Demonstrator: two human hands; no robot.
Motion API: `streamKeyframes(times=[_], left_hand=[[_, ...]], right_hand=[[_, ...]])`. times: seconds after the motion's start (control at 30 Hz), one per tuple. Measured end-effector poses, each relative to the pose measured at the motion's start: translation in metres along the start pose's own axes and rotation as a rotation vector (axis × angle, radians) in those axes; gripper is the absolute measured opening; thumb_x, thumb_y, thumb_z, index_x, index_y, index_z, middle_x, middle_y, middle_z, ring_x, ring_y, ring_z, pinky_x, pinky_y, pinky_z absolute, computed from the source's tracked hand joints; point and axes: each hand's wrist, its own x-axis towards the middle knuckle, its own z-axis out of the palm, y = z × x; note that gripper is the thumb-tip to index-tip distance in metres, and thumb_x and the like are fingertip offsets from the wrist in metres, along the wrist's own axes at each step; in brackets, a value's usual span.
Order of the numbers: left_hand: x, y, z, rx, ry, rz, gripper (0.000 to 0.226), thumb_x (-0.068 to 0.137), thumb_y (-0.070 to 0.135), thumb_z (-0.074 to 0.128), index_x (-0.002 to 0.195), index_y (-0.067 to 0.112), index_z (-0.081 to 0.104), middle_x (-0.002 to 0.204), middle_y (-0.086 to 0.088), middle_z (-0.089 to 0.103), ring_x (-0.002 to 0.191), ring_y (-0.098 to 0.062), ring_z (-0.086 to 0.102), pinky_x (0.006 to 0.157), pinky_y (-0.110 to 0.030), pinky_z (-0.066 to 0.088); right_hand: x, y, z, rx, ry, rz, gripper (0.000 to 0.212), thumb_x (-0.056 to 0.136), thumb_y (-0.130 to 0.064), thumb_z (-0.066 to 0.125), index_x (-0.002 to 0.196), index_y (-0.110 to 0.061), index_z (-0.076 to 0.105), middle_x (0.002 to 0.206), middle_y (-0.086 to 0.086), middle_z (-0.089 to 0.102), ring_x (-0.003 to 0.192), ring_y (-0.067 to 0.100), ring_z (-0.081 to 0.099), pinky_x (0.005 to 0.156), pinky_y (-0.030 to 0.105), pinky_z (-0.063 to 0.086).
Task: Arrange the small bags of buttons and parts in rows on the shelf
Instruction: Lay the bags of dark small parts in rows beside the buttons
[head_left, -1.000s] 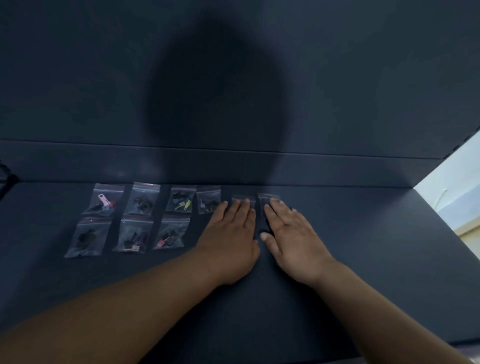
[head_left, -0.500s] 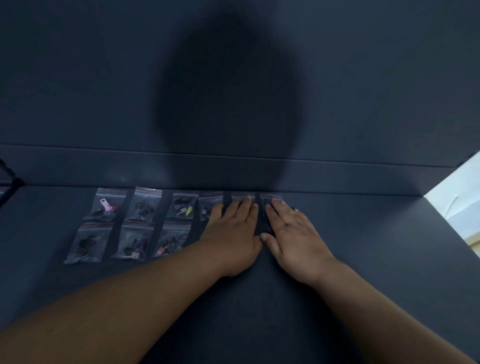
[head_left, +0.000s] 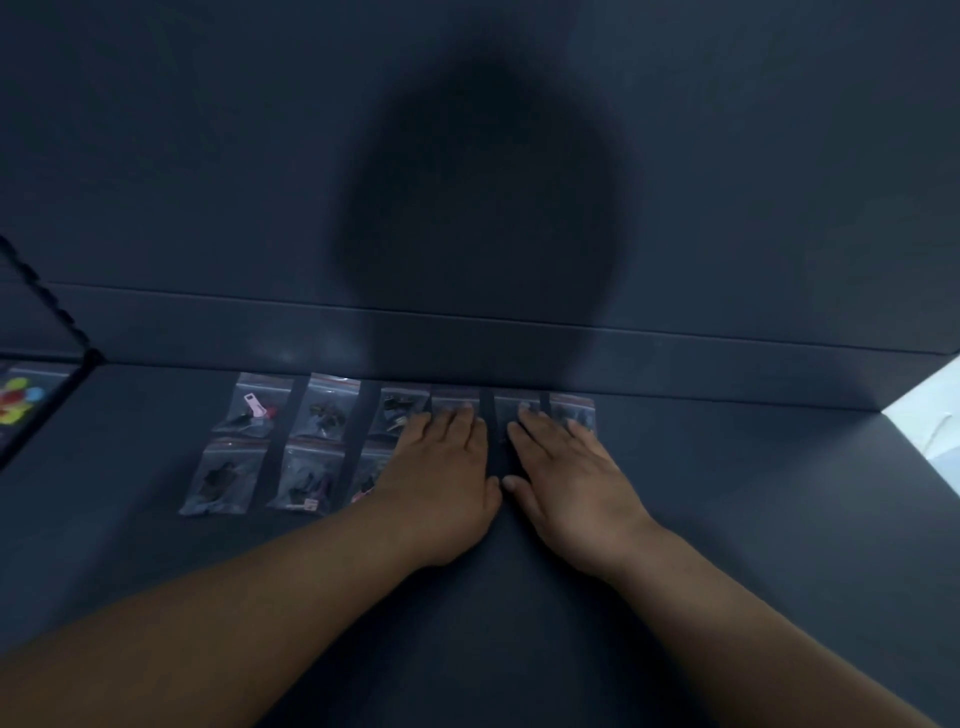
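Both hands lie palm down on the dark grey shelf, side by side with the thumbs nearly touching. The left hand has its fingers straight and close together, and its fingertips rest on the lower part of the fourth bag in the back row, whose top strip shows just beyond them. The right hand also has straight fingers, slightly fanned, and its fingertips lie across the fifth bag and the sixth bag, so only the tops of these two show. All six back-row bags sit just in front of the shelf's rear ledge, starting at the left with the bag with a pink part, then a second bag and a third bag just beside the left little finger. In front of these lies a shorter front row: a first bag with dark parts, a next bag, and a last one half hidden under the edge of the left hand. At the far left, past a black frame bar, lies something brightly coloured, too blurred to name
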Motion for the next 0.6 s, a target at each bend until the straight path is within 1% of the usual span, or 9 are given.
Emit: streamKeyframes(times=[0.17,0.27,0.3,0.4,0.47,0.53,0.6], left_hand=[[0.0,-0.007,0.002,-0.046,0.003,0.058,0.065,0.098,0.042,0.023,0.151,0.011,0.0,0.16,-0.008,-0.005,0.146,-0.02,-0.005,0.118,-0.035,-0.006],[0.0,-0.011,0.003,-0.064,0.023,0.076,0.065,0.098,0.041,0.023,0.151,0.013,-0.002,0.16,-0.005,-0.008,0.146,-0.018,-0.008,0.117,-0.033,-0.009],[-0.002,-0.013,0.003,-0.072,0.037,0.079,0.065,0.098,0.041,0.024,0.151,0.014,-0.003,0.16,-0.004,-0.009,0.146,-0.017,-0.009,0.116,-0.033,-0.009],[-0.007,-0.017,0.001,-0.09,0.076,0.081,0.067,0.098,0.044,0.025,0.151,0.015,-0.004,0.159,-0.003,-0.01,0.146,-0.016,-0.011,0.116,-0.033,-0.01],[-0.013,-0.024,-0.001,-0.086,0.106,0.063,0.07,0.097,0.048,0.027,0.151,0.016,-0.003,0.16,-0.003,-0.009,0.146,-0.017,-0.01,0.117,-0.034,-0.008],[-0.022,-0.033,-0.005,-0.056,0.139,0.037,0.072,0.096,0.053,0.027,0.151,0.016,-0.001,0.16,-0.004,-0.007,0.146,-0.018,-0.009,0.118,-0.036,-0.006],[-0.035,-0.044,-0.01,-0.039,0.163,0.006,0.074,0.095,0.056,0.025,0.151,0.015,-0.001,0.16,-0.004,-0.005,0.146,-0.019,-0.007,0.119,-0.036,-0.004]], right_hand=[[-0.001,-0.002,0.0,0.024,0.007,0.021,0.082,0.08,-0.059,-0.001,0.15,-0.018,0.012,0.159,0.001,0.006,0.145,0.012,0.004,0.11,0.023,-0.014],[-0.002,-0.004,-0.001,0.024,0.009,0.037,0.066,0.093,-0.054,0.015,0.15,-0.019,0.012,0.159,0.0,0.006,0.145,0.011,0.002,0.112,0.024,-0.013],[-0.002,-0.006,-0.001,0.029,0.018,0.038,0.066,0.093,-0.054,0.015,0.15,-0.019,0.013,0.159,0.0,0.007,0.145,0.011,0.002,0.113,0.025,-0.012],[-0.003,-0.011,-0.005,0.03,0.061,0.038,0.081,0.08,-0.059,-0.001,0.149,-0.02,0.017,0.158,0.0,0.013,0.145,0.013,0.006,0.113,0.026,-0.011],[0.001,-0.018,-0.007,0.023,0.078,0.036,0.083,0.078,-0.059,-0.002,0.148,-0.02,0.02,0.157,0.0,0.016,0.145,0.015,0.01,0.116,0.03,-0.005],[0.007,-0.029,-0.01,0.019,0.087,0.021,0.08,0.081,-0.059,0.001,0.148,-0.021,0.022,0.157,0.001,0.017,0.144,0.017,0.013,0.117,0.033,0.0],[0.012,-0.043,-0.013,0.016,0.09,-0.016,0.08,0.081,-0.058,0.0,0.148,-0.019,0.023,0.157,0.002,0.017,0.144,0.019,0.015,0.116,0.034,0.004]])
